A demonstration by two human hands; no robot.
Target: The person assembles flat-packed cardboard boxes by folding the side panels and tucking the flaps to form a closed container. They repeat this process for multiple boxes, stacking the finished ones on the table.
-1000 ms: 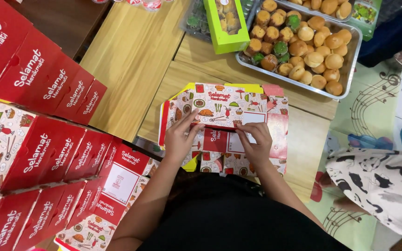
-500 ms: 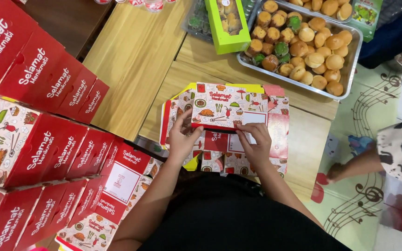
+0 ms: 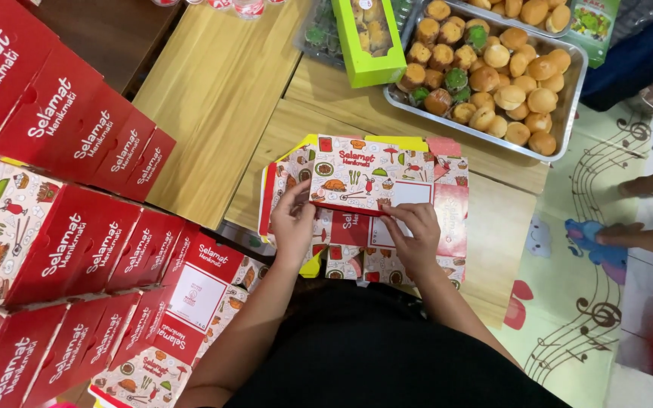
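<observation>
Cardboard, printed red and white with little food drawings, is what I have between my hands: a flat snack-box blank (image 3: 368, 180) lifted off the top of a stack of the same flat printed box blanks (image 3: 387, 242), which lies on the pale wooden table (image 3: 213, 98) directly in front of me. My left hand (image 3: 294, 223) pinches the blank's left edge, thumb on top and fingers curled beneath, while my right hand (image 3: 415, 234) presses its fingertips on the lower right edge, near the white label panel (the thumb is tucked under, so I cannot tell exactly how it grips). Yellow and pink sheet edges (image 3: 396, 141) peek out from beneath the far side of the stack. To my left stand rows of already folded red cardboard boxes with white lettering (image 3: 77, 227), packed side by side and reaching down to my elbow. Beyond the stack, toward the far right of the table, sits a rectangular metal tray (image 3: 568, 98) full of small round golden-brown cakes, some topped green. Just beside the tray on its left lies a lime-green rectangular box (image 3: 368, 64) holding more pastries. Off the table to the right, on a pastel play mat with music-note drawings (image 3: 576, 317), another person's feet (image 3: 640, 215) rest near a blue patch.
</observation>
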